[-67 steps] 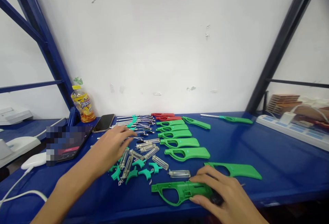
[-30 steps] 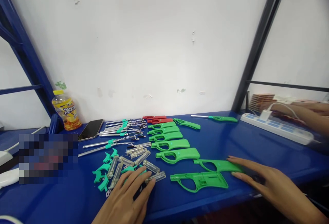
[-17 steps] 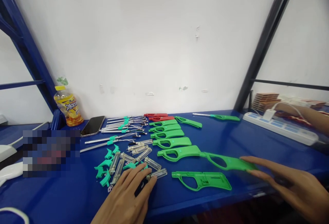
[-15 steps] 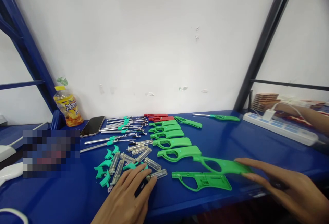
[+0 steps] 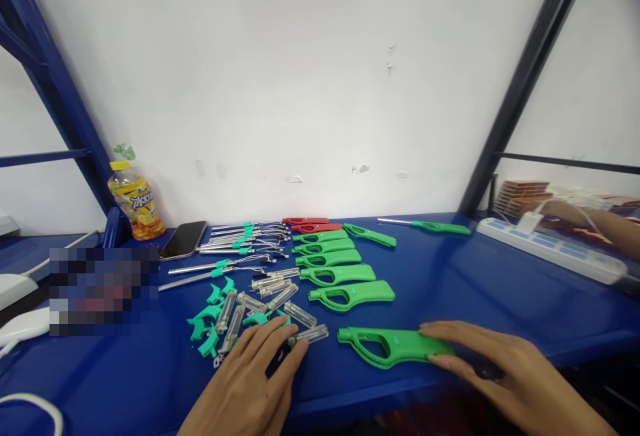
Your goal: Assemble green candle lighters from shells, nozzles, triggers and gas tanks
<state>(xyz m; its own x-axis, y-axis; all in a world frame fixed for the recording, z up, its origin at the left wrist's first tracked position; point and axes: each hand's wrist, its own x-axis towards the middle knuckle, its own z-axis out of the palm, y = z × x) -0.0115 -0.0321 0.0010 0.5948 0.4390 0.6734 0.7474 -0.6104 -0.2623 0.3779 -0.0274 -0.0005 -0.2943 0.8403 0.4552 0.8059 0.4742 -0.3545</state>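
My right hand point(image 5: 493, 366) pinches the rear end of a green lighter casing half point(image 5: 400, 348) between thumb and fingers. The casing lies at the front of the blue table, seemingly on top of another green half whose edge peeks out. My left hand point(image 5: 253, 373) lies with fingers stretched out at the near edge of a pile of clear fuel tanks point(image 5: 300, 315). Something dark shows between its thumb and forefinger; I cannot make it out. Teal plastic triggers point(image 5: 207, 337) lie left of the tanks. Several more green casings point(image 5: 353, 295) stand in a column behind.
Metal lighter tubes with wires point(image 5: 200, 268), red casings point(image 5: 315, 228), a phone point(image 5: 183, 241) and a drink bottle point(image 5: 137, 203) are farther back on the table point(image 5: 430, 269). A finished-looking lighter point(image 5: 440, 227) and a power strip point(image 5: 553, 251) lie right. Another person's arm point(image 5: 595, 225) shows beyond.
My right hand has moved left and down with the green casing half, laying it over the half that lay hollow side up. My left hand has stayed in place.
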